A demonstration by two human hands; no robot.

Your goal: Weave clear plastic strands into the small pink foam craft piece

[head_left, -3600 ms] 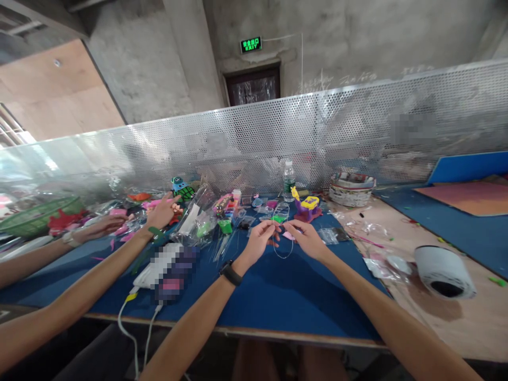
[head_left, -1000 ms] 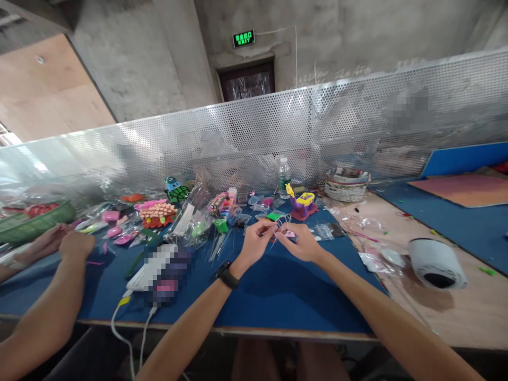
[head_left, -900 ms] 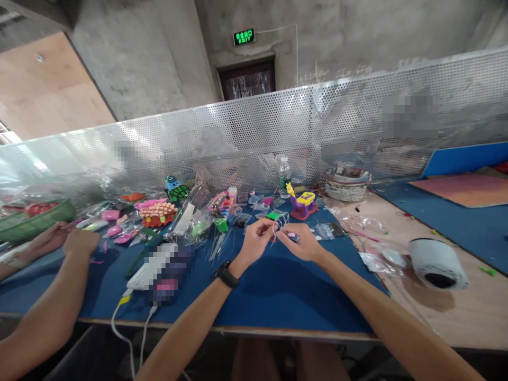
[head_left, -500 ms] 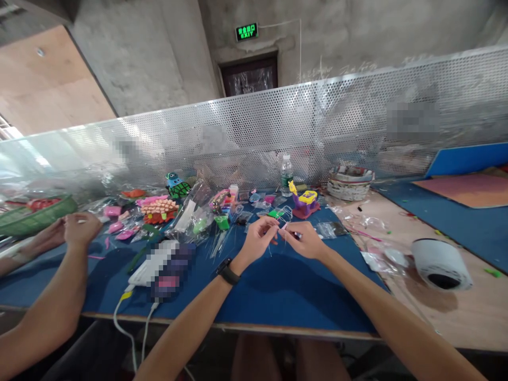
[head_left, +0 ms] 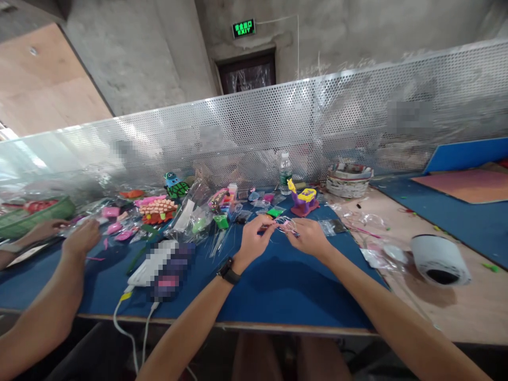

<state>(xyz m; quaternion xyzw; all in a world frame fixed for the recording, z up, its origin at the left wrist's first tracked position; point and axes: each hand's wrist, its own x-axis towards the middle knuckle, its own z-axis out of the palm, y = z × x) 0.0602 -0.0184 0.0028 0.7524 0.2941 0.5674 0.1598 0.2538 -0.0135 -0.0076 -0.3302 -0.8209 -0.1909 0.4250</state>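
Note:
My left hand [head_left: 257, 235] and my right hand [head_left: 307, 236] meet above the blue table mat [head_left: 278, 296], fingers pinched. Between them is a looped bundle of thin white wire [head_left: 286, 224] with a small pink bit on it. Both hands grip the wire, though the exact fingertip contact is partly hidden. Just behind my fingers lies a green piece of clay [head_left: 274, 212]. A purple and yellow clay animal figure [head_left: 305, 201] on a reddish base stands behind my right hand. Several loose thin wires [head_left: 216, 242] lie left of my left hand.
At the left, a co-worker's hands [head_left: 81, 238] work near a green basket [head_left: 59, 211]. A power bank [head_left: 154, 264] with cables lies near the front edge. A bottle [head_left: 284, 174], a woven basket [head_left: 349, 180] and a white cup [head_left: 440, 259] stand behind and right.
The wire loops have turned and now lie between my hands, with my right hand's fingers around them. The co-worker's hands have shifted slightly.

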